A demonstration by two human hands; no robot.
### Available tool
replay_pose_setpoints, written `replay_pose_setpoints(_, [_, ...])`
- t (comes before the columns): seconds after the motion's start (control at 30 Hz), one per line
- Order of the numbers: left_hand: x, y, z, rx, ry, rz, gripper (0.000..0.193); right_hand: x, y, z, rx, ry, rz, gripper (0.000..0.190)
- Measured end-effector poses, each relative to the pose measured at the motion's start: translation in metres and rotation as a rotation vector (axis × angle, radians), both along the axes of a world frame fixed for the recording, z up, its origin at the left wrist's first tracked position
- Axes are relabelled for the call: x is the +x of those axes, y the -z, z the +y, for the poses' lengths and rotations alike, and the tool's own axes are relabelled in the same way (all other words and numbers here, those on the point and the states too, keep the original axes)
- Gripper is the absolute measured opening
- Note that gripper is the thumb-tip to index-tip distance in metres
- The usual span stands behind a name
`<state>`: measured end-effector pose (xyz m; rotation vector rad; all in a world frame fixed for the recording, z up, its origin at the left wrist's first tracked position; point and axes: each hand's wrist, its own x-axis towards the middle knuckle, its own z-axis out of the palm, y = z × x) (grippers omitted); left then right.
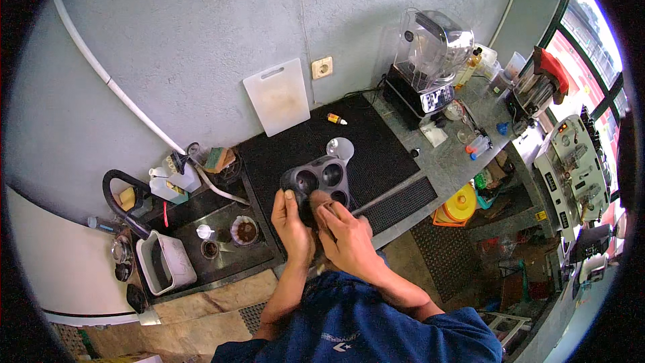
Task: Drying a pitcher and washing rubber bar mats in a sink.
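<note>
My left hand (292, 224) grips the near left edge of a dark grey mold tray with round cups (315, 176), its thumb on the rim. My right hand (347, 237) is at the tray's near side, its fingers closed on a brown cloth (322, 206) that presses into or against a cup; the cloth is partly hidden by the fingers. The tray is held above a black ribbed mat (373, 161). Just behind the tray stands a translucent plastic cup (341, 149). A small dropper bottle (336, 119) lies farther back on the mat.
A white cutting board (279, 98) leans on the wall. On the left are a sink with a black faucet (113, 196), a white bin (184, 267) and a coffee filter with grounds (245, 230). A blender (423, 85) and an espresso machine (574, 176) stand to the right.
</note>
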<state>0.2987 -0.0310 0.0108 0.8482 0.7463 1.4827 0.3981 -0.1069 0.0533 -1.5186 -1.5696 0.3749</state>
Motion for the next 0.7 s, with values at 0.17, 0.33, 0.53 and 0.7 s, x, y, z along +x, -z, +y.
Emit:
replay_pose_setpoints(0.17, [-0.001,0.006,0.009,-0.082,0.061,-0.185,0.020,0.018,0.026,0.007,-0.041,0.044,-0.092,0.035])
replay_pose_setpoints(0.33, [0.002,0.015,0.009,-0.135,0.019,-0.210,0.019,0.035,0.026,0.022,-0.095,0.169,-0.066,0.025])
replay_pose_setpoints(0.53, [-0.001,0.023,0.009,-0.071,0.096,-0.129,0.017,0.022,0.028,0.010,0.008,0.016,-0.031,0.028])
replay_pose_setpoints(0.7, [0.004,0.023,0.008,-0.167,0.083,-0.305,0.017,0.045,0.057,0.027,-0.038,0.267,0.019,0.018])
